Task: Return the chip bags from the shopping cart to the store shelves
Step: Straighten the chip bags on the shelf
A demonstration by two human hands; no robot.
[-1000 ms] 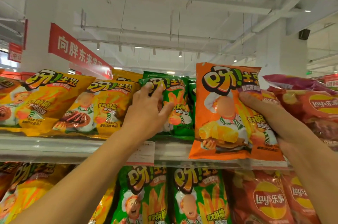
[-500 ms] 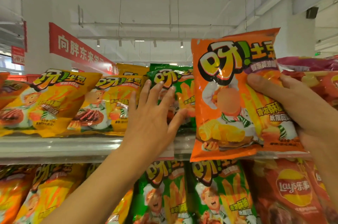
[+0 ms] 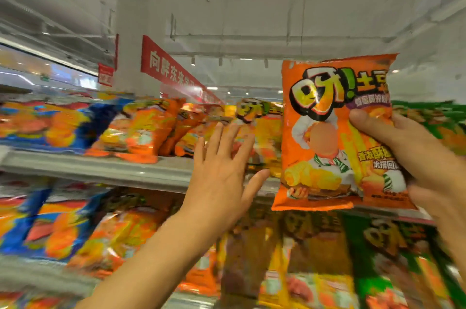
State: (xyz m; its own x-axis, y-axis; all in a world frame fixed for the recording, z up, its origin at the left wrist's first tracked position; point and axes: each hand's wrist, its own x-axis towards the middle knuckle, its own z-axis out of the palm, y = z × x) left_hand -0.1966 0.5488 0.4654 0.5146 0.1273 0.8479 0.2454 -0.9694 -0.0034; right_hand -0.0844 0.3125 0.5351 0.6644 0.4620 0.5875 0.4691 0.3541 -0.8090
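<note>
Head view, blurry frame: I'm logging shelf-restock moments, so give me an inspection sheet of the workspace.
Surface: grey shelf, another tier below.
Job's things: orange chip bag, upright, off the shelf.
Clutter: shelved bags in orange, blue, yellow and green, blurred.
Grippers: right hand grips the orange chip bag; left hand open, fingers spread before the shelf.
Cables: nothing seen.
Surroundings: red banner, white ceiling with lights.

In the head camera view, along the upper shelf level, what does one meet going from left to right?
Blurred blue chip bags → blurred orange chip bags → open left hand → orange chip bag with a cartoon chef → right hand gripping that bag → blurred green chip bags.
</note>
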